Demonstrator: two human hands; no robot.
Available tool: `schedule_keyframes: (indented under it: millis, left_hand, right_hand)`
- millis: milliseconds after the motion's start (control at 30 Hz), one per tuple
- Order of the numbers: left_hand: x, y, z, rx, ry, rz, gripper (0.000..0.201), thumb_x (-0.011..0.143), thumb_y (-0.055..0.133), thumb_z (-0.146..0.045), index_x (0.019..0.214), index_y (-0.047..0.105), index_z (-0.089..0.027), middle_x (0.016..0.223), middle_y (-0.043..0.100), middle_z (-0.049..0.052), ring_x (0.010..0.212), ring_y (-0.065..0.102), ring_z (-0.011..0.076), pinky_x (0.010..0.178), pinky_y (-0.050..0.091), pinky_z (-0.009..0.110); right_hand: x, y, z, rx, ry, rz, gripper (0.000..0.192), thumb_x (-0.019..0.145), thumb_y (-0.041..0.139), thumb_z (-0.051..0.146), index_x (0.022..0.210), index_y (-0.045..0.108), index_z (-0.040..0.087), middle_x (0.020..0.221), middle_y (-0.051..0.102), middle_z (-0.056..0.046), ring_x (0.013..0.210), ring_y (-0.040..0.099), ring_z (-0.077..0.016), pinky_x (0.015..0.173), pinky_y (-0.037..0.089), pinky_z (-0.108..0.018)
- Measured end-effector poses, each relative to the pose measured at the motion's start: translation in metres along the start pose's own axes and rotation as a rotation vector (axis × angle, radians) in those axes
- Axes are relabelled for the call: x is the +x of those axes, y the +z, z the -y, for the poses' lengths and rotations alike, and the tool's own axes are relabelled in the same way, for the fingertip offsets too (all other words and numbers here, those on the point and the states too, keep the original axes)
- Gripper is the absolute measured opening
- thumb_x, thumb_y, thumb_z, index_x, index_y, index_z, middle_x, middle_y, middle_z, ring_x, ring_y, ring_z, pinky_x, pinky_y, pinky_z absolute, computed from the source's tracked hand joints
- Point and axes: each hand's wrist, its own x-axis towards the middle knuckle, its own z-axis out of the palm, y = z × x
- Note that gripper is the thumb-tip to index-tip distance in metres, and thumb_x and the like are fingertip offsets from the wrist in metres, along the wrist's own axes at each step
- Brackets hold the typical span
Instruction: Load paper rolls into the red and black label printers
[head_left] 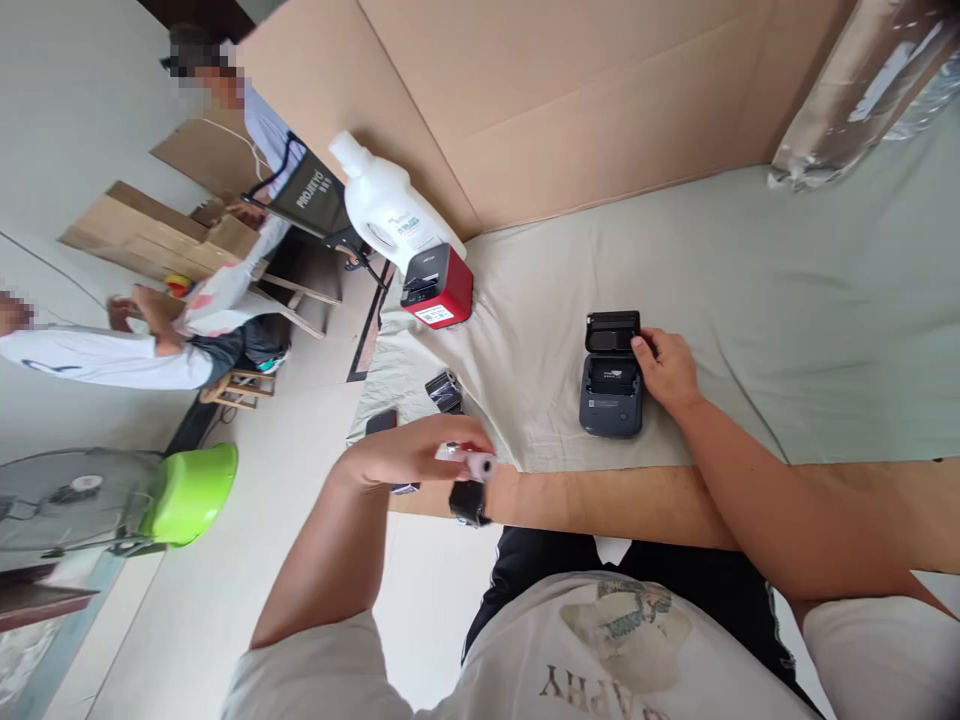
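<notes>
A black portable label printer (611, 400) lies on the cloth with its lid (613, 332) raised. The fingers of my right hand (670, 372) grip the right edge of that lid. My left hand (420, 448) is closed around a small whitish paper roll (480, 464), its round core facing the printer. The roll is slightly blurred and partly hidden by my fingers. Close below it, at the table's front edge, is a black wrapped item (468, 502); I cannot tell whether my hand touches it. Beyond my left hand lies a shiny black-wrapped roll (444, 391).
A red and black box-shaped printer (442, 290) stands before a white jug (386, 205). A dark phone-like object (381, 422) lies near the table's left edge. Cardboard (600, 100) walls the back. Two people sit at the left, near a fan (75, 495) and a green tub (196, 490).
</notes>
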Motion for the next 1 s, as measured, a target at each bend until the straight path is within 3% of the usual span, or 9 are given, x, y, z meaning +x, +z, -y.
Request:
schedule_keyframes:
  millis: [67, 200, 300, 367, 500, 667, 833, 1000]
  left_hand:
    - [0.037, 0.004, -0.025, -0.053, 0.192, 0.058, 0.028, 0.082, 0.063, -0.036, 0.106, 0.072, -0.025, 0.099, 0.07, 0.007, 0.085, 0.063, 0.0214, 0.08, 0.048, 0.031]
    - [0.123, 0.023, -0.051, 0.001, 0.419, -0.248, 0.028, 0.084, 0.062, -0.03, 0.111, 0.068, -0.022, 0.104, 0.069, 0.008, 0.092, 0.062, 0.023, 0.086, 0.048, 0.035]
    - [0.17, 0.037, -0.057, 0.129, 0.398, -0.445, 0.027, 0.082, 0.063, -0.021, 0.109, 0.065, -0.021, 0.108, 0.068, 0.009, 0.099, 0.062, 0.0263, 0.094, 0.044, 0.04]
    - [0.188, 0.043, -0.058, 0.225, 0.331, -0.469, 0.023, 0.081, 0.063, -0.016, 0.104, 0.063, -0.02, 0.106, 0.068, 0.009, 0.1, 0.062, 0.0283, 0.097, 0.04, 0.043]
    - [0.198, 0.048, -0.058, 0.375, 0.215, -0.435, 0.015, 0.084, 0.062, -0.016, 0.098, 0.059, -0.02, 0.1, 0.068, 0.007, 0.099, 0.061, 0.0273, 0.096, 0.039, 0.043]
    - [0.201, 0.054, -0.056, 0.437, 0.126, -0.492, 0.007, 0.089, 0.06, -0.021, 0.096, 0.059, -0.02, 0.1, 0.07, 0.005, 0.105, 0.059, 0.0272, 0.094, 0.04, 0.043]
    - [0.198, 0.073, -0.044, 0.376, 0.258, -0.724, 0.015, 0.091, 0.06, -0.026, 0.106, 0.062, -0.021, 0.119, 0.067, 0.009, 0.116, 0.056, 0.0272, 0.098, 0.042, 0.044]
    - [0.188, 0.109, -0.022, 0.176, 0.271, -0.997, 0.048, 0.085, 0.069, -0.043, 0.125, 0.054, -0.02, 0.135, 0.054, 0.015, 0.129, 0.046, 0.0315, 0.11, 0.037, 0.052]
  right_hand:
    - [0.0, 0.0, 0.0, -0.007, 0.005, 0.017, 0.061, 0.095, 0.031, 0.064, 0.11, 0.069, 0.018, 0.098, 0.073, -0.015, 0.1, 0.059, -0.0329, 0.088, 0.046, -0.048]
    - [0.0, -0.002, 0.001, -0.01, -0.001, 0.044, 0.06, 0.095, 0.031, 0.063, 0.108, 0.069, 0.018, 0.095, 0.073, -0.015, 0.098, 0.059, -0.0329, 0.087, 0.045, -0.048]
    - [0.0, -0.002, 0.001, 0.001, 0.007, 0.055, 0.06, 0.096, 0.03, 0.062, 0.108, 0.069, 0.018, 0.098, 0.073, -0.016, 0.099, 0.06, -0.0327, 0.087, 0.046, -0.047]
    - [0.001, -0.002, 0.002, 0.007, 0.014, 0.052, 0.058, 0.096, 0.031, 0.061, 0.109, 0.069, 0.019, 0.101, 0.073, -0.015, 0.101, 0.06, -0.0321, 0.088, 0.046, -0.046]
    - [0.001, -0.001, 0.004, -0.009, 0.03, 0.058, 0.056, 0.097, 0.032, 0.058, 0.11, 0.069, 0.018, 0.103, 0.073, -0.015, 0.103, 0.061, -0.0321, 0.09, 0.046, -0.047]
    - [0.001, -0.001, 0.005, -0.016, 0.031, 0.069, 0.057, 0.097, 0.03, 0.057, 0.112, 0.069, 0.018, 0.103, 0.073, -0.015, 0.104, 0.061, -0.0325, 0.091, 0.047, -0.048]
    - [0.001, -0.004, 0.004, 0.034, 0.028, 0.075, 0.06, 0.097, 0.028, 0.062, 0.112, 0.069, 0.02, 0.104, 0.072, -0.014, 0.105, 0.061, -0.032, 0.093, 0.047, -0.049]
    - [0.0, -0.005, 0.006, 0.228, 0.065, 0.043, 0.066, 0.093, 0.031, 0.07, 0.115, 0.069, 0.02, 0.108, 0.072, -0.013, 0.109, 0.061, -0.0312, 0.096, 0.048, -0.049]
